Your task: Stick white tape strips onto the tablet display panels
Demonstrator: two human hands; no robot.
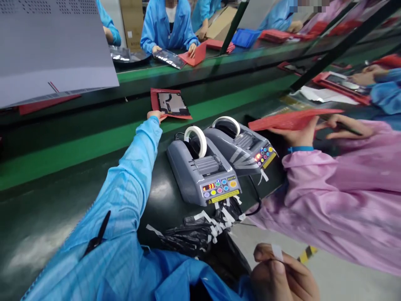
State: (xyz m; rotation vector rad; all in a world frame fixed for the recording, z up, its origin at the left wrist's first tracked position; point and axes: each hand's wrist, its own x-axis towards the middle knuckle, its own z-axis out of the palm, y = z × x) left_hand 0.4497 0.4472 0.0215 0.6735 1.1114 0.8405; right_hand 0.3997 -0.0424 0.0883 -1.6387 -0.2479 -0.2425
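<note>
My left arm, in a blue sleeve, stretches out across the bench. At its end my left hand (156,116) is closed on the near left corner of a red foam pouch (154,100). On the pouch lies a flat grey and black device panel (172,103). Low at the bottom right, my right hand (283,274) pinches a short piece of white tape (277,253) at its fingertips. Between my hands stand two grey tape dispensers, a nearer one (184,175) and a farther one (247,146), each carrying a white tape roll and a lit panel.
A black plastic bag (188,234) with tape scraps hangs at the bench edge. On the right, a co-worker in pink sleeves (338,179) holds a red foam sheet (291,120). A white paper (56,50) hangs at upper left. Dark posts (233,27) rise beyond; people work opposite.
</note>
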